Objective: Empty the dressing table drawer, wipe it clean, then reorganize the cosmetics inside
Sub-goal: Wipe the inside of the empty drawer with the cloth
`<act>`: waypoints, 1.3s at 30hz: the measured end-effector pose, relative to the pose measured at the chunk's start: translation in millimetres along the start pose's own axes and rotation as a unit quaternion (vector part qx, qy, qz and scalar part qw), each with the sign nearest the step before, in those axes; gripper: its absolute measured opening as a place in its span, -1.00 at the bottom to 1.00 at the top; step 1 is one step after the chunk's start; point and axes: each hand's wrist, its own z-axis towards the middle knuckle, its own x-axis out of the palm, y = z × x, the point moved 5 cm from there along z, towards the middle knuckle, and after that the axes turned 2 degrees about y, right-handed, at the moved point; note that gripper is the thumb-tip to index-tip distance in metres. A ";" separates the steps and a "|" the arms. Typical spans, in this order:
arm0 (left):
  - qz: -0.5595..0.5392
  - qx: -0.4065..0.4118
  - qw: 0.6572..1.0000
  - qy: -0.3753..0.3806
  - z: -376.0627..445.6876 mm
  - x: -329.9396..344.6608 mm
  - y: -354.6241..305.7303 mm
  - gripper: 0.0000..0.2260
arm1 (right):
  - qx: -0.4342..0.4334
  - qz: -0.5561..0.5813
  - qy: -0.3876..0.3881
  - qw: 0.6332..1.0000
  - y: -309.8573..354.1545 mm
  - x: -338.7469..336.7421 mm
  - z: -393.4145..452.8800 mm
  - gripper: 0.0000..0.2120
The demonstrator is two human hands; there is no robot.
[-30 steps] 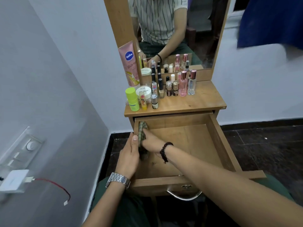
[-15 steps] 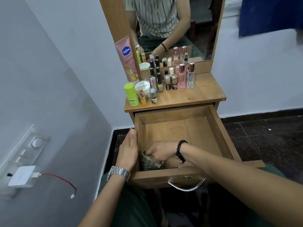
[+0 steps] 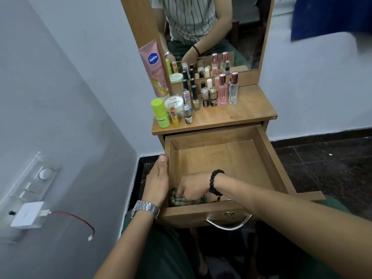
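Right hand reaches in from 4 o'clock, forearm crossing drawer front, wrist bent down, fingers curled, clamped on green checked cloth pressed into near-left corner of drawer, at 7 o'clock of drawer floor. Left hand lies flat along outside of drawer's left wall, fingers straight and together, pointing to 12 o'clock, thumb side against wood. Cosmetics stand crowded on tabletop at 12 o'clock of drawer, left half

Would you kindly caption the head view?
Right hand wipes open wooden drawer with checked cloth; left hand steadies its side.
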 end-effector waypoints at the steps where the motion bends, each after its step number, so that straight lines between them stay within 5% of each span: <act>1: -0.004 0.002 1.000 0.002 -0.3 0.3 -0.6 -0.51 | 0.007 0.026 -0.006 1.000 -0.2 -2.7 -3.9 -0.58; 6: -0.022 -0.007 1.000 0.002 1.0 -0.8 2.6 -0.47 | -0.029 0.202 0.024 0.979 -15.8 -28.6 -16.3 -0.41; 11: -0.023 -0.019 1.000 0.000 2.2 -1.0 6.6 -0.43 | 0.040 0.471 -0.072 0.878 -55.7 -60.6 -0.8 -0.50; 15: -0.018 -0.004 1.000 0.007 0.9 -1.4 3.6 -0.45 | 0.009 0.577 -0.159 0.801 -48.0 -66.9 24.0 -0.63; 17: -0.018 0.011 1.000 0.007 -0.1 -1.7 0.5 -0.51 | -0.005 0.537 -0.184 0.823 -28.7 -64.7 39.3 -0.70; 21: -0.025 0.006 0.999 -0.020 0.1 -5.4 -1.6 -0.57 | 0.001 0.273 -0.219 0.937 -6.4 -59.6 47.5 -0.67; 23: -0.024 -0.009 0.998 -0.064 1.3 -11.2 2.4 -0.58 | -0.016 0.245 -0.196 0.949 -4.5 -43.2 41.2 -0.80; 26: 0.017 0.079 0.990 -0.116 0.3 -16.0 -4.3 -0.60 | -0.019 0.221 -0.181 0.958 -4.3 -13.4 31.2 -0.80; 29: 0.145 0.194 0.970 -0.001 7.5 6.2 -12.3 -0.64 | -0.032 0.223 -0.154 0.962 -14.5 -2.8 26.3 -0.74; 31: 0.314 0.230 0.913 0.120 15.8 24.2 -6.6 -0.66 | -0.035 0.204 -0.104 0.973 -26.9 -0.7 16.2 -0.76; 34: 0.538 0.264 0.774 0.202 24.1 34.3 0.3 -0.67 | -0.031 0.093 -0.057 0.994 -50.3 4.2 -3.6 -0.71; 37: 0.653 0.309 0.635 0.275 13.6 55.4 -11.2 -0.68 | -0.034 0.048 -0.048 0.997 -68.4 8.8 -13.7 -0.67; 39: 0.688 0.290 0.588 0.312 9.7 63.6 -24.6 -0.72 | -0.031 0.045 -0.047 0.997 -71.7 9.3 -15.7 -0.67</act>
